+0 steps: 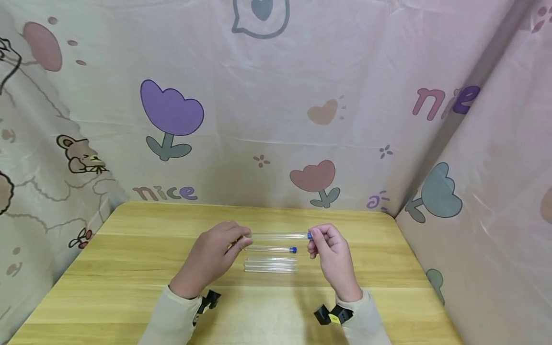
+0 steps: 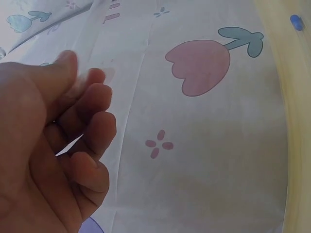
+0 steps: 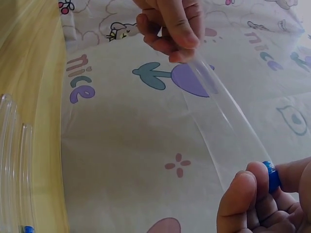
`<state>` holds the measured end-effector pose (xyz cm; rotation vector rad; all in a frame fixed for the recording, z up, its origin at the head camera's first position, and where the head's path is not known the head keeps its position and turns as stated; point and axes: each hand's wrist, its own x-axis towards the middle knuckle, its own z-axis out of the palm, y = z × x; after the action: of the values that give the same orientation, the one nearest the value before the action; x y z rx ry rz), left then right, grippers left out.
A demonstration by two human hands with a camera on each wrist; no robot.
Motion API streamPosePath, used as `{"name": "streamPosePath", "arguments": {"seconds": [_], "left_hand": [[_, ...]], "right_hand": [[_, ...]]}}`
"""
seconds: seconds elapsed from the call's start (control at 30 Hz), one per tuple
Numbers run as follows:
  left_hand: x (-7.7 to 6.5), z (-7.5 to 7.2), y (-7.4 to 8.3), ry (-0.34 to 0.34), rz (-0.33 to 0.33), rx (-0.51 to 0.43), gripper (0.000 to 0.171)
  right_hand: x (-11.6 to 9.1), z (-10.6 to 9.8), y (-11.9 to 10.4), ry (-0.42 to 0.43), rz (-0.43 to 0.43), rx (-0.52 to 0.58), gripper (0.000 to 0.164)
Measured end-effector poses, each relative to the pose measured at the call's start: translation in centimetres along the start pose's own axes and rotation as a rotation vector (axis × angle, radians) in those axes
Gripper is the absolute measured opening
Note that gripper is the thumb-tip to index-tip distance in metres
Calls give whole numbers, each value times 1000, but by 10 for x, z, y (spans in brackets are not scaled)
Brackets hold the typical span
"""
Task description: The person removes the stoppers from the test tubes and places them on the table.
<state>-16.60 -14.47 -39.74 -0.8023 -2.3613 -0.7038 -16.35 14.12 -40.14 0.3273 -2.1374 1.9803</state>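
Note:
Between my two hands a clear test tube [image 3: 228, 114] with a blue cap [image 3: 272, 177] is held up above the table. My left hand [image 1: 217, 247] pinches its far end between thumb and fingers. At the other end my right hand [image 1: 332, 251] grips the blue cap. Below it on the table lies a second tube [image 1: 269, 249], its blue cap [image 1: 293, 250] pointing right. Nearer to me several clear tubes [image 1: 270, 265] lie side by side; no caps show on them. In the left wrist view the left hand [image 2: 68, 126] hides most of the held tube.
The wooden table [image 1: 108, 287] runs back to a patterned cloth [image 1: 254, 120] that hangs behind it. Another hanging cloth [image 1: 496, 215] borders the right side. A small black camera [image 1: 209, 301] is strapped to each wrist.

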Motion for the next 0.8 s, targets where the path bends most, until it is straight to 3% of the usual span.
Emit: {"name": "streamPosePath", "arguments": {"seconds": [0.27,0.47,0.6,0.8], "left_hand": [[1,1,3,-19,-57,-21,16],[1,0,5,-4,-123,-90,16],[3,-1,7,17,-150,-119,35],[3,-3,7,21,-124,-76,23]], "right_hand": [[-3,0,-3,-26,-50,35,22],[-3,1,-3,45,-87,35,18],[-2,0,-1,81,-67,45,19],[-1,0,0,60,-12,41,20]]}}
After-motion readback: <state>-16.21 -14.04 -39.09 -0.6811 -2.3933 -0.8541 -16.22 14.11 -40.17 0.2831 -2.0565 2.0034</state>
